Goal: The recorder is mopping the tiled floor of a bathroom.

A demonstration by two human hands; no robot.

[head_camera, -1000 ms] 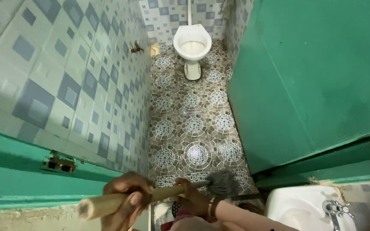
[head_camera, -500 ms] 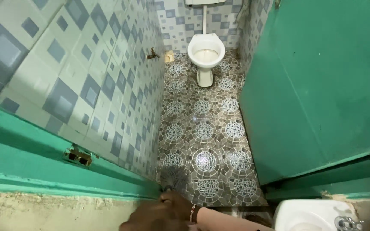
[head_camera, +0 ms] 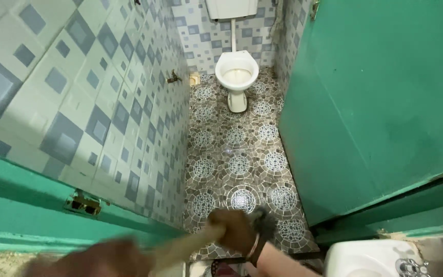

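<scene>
No packages, labels or signs show anywhere in your view. At far left, a green door frame (head_camera: 32, 205) carries a rusted metal strike plate (head_camera: 84, 204) set into its inner edge. Beyond it, the left wall (head_camera: 93, 87) is tiled in pale squares with grey-blue square insets, and a small brass tap (head_camera: 173, 78) projects from it near the far end. The floor (head_camera: 237, 149) is brown mosaic tile with white circular medallions in rows. A white toilet bowl (head_camera: 237, 74) stands against the back wall, with a white cistern (head_camera: 230, 7) above it joined by a pipe. The green door (head_camera: 375, 97) stands open at right, and the corner of a white washbasin (head_camera: 370, 259) with a chrome tap (head_camera: 411, 268) sits at lower right. Your left hand (head_camera: 111, 259) is heavily blurred at the bottom edge; it appears closed on the upper end of a wooden handle (head_camera: 180, 248), though finger detail cannot be read. Your right hand (head_camera: 234, 231), bangle at the wrist, is wrapped tight around the same handle lower down. The grey mop head (head_camera: 263, 225) lies just beyond your right hand, over the floor at the doorway threshold.
</scene>
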